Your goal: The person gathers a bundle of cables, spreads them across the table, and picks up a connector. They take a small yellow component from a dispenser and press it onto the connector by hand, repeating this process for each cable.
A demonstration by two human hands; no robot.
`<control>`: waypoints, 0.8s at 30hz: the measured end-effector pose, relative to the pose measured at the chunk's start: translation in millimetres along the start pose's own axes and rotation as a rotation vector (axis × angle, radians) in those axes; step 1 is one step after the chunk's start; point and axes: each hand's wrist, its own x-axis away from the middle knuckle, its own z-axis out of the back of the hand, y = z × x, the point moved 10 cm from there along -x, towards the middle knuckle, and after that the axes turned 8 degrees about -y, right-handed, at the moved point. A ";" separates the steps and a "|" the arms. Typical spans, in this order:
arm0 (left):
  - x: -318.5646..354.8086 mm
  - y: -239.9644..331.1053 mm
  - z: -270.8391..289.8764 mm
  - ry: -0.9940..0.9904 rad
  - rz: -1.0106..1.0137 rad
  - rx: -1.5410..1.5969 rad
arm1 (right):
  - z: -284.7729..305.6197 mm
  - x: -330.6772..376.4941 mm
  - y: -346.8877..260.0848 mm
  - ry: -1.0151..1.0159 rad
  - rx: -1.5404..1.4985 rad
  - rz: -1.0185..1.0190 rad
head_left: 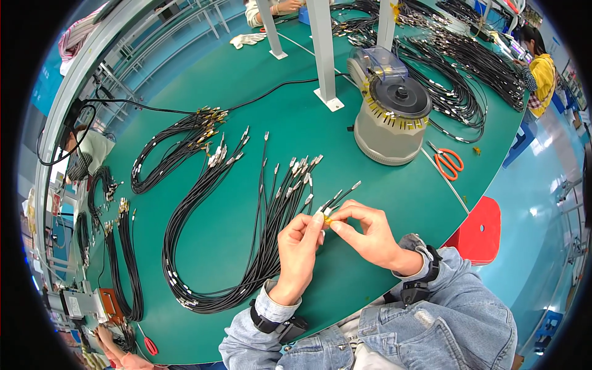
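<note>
Just in front of my body, my left hand [298, 248] is closed, thumb and forefinger pinching the end of a black cable [337, 197]. My right hand [369, 237] meets it there, its thumb and forefinger pressed on a small piece of yellow tape [327, 219] at the cable. The silver connector tips point up and away past the fingertips. Part of the cable is hidden behind my fingers. Left of my hands, a large bundle of black cables [172, 237] lies curved in a U, with white labels and silver ends.
Beyond my right hand stands a round beige tape dispenser [390, 132] with yellow strips around its rim. Orange-handled scissors [449, 164] lie beside it. More cable bundles [161, 151] rest on the green table [271, 105]. Grey posts [322, 58] rise from it. A red stool [482, 231] stands at right.
</note>
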 end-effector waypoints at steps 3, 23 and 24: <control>0.3 3.4 2.8 0.022 -0.008 0.021 | -1.9 0.3 5.2 -0.042 -0.014 -0.056; 1.0 2.5 2.8 0.057 -0.065 -0.067 | -5.3 0.5 11.0 -0.038 -0.193 -0.046; 1.2 2.8 3.1 0.061 -0.068 -0.067 | -5.5 0.9 11.6 -0.037 -0.199 -0.050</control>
